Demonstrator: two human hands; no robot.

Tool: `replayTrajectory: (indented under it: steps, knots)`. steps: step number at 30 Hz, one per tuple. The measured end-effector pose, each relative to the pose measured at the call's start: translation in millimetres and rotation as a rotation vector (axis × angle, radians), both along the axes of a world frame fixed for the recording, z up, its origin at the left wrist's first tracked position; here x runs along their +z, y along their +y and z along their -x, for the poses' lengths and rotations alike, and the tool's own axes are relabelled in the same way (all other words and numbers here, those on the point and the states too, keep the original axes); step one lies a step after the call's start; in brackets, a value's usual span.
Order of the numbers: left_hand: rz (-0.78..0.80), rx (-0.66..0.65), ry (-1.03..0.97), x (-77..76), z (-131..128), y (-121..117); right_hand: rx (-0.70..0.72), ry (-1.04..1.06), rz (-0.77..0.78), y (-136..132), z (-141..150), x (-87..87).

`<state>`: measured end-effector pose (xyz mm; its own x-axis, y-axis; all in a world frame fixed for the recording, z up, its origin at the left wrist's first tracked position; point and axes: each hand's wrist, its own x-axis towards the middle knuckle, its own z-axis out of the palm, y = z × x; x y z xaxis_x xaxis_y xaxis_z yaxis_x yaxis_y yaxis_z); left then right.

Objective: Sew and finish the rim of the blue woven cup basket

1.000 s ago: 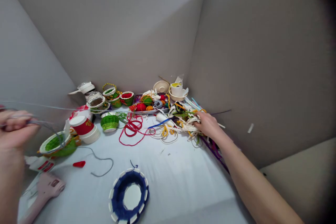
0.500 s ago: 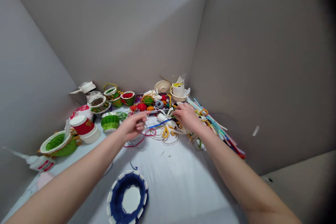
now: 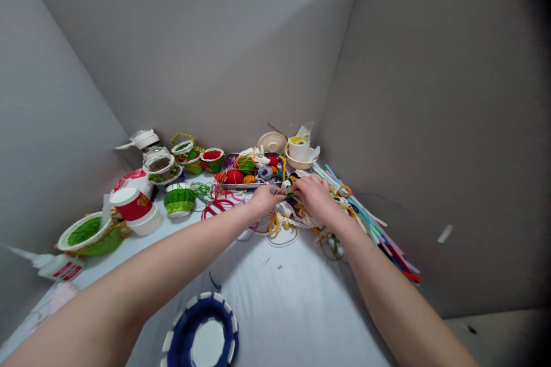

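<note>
Reached forward into a tangle of yarn and lace trim point(image 3: 297, 219), both of my hands are close together. My left hand point(image 3: 266, 199) has its fingers closed at the left side of the tangle, and what they grip is hidden. Fingers curled down, my right hand point(image 3: 315, 194) pinches into the top of the pile beside a strip of white lace; what it holds is too small to make out. Mustard yarn loops point(image 3: 274, 223) hang below the hands. Near the front lies a dark blue woven basket point(image 3: 228, 335) with a white-notched rim.
Behind the hands is a metal tray point(image 3: 241, 186) of yarn balls. Pipe cleaners point(image 3: 379, 235) lie along the right wall. On the left stand small decorated baskets point(image 3: 189, 163), a green-wrapped cup point(image 3: 179, 202), stacked paper cups point(image 3: 146, 222) and a glue bottle point(image 3: 60, 266).
My left hand has moved right and forward, from a pointing pose to closed fingers beside my right hand. My right hand stays at the pile. The view has shifted slightly.
</note>
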<state>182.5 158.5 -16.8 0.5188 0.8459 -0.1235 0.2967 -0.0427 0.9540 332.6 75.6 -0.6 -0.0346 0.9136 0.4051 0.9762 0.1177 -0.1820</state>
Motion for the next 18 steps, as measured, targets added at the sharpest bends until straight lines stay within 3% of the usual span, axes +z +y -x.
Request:
replayTrajectory:
  steps: [7,13,15,18]
  knots:
    - [0.007,-0.096,-0.048,2.1,-3.2,-6.0,-0.015,0.103,0.049,-9.1,-8.2,2.6]
    - [0.028,-0.150,-0.102,4.3,-8.0,-7.6,-0.045,0.123,-0.010,-13.4,-9.2,2.0]
    - [0.095,-0.153,-0.160,7.7,-9.8,-7.4,-0.061,0.148,-0.035,-13.3,-10.5,2.8]
    - [0.316,-0.156,-0.254,16.1,-12.6,-7.1,-0.064,0.180,-0.078,-14.6,-11.5,6.6]
